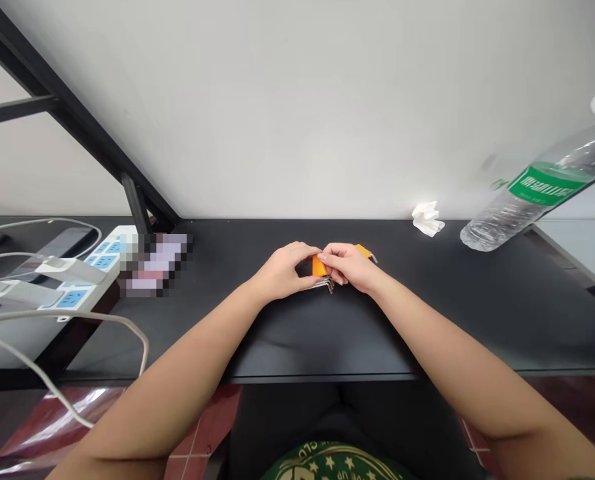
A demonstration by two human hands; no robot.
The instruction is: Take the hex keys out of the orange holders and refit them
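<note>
Near the middle of the black tabletop, my two hands meet at a small orange holder [319, 267]. My left hand [283, 272] has its thumb and fingers closed around the holder's left side. Several bent metal hex keys [326, 284] stick out below it, towards me. My right hand [348, 265] pinches the holder's right side, its thumb on top and the other fingers curled. Behind the right hand, another orange piece [363, 251] shows in part, with a short metal end at its right. How the two orange parts relate is hidden by the right hand.
Against the wall at the right lie a crumpled white tissue [428, 219] and a large clear bottle [532, 190] with a green label. On the left are a white power strip [94, 267], plugged-in chargers, loose cables [122, 320] and a blurred-out phone-like object [157, 265]. A black frame [84, 130] rises there.
</note>
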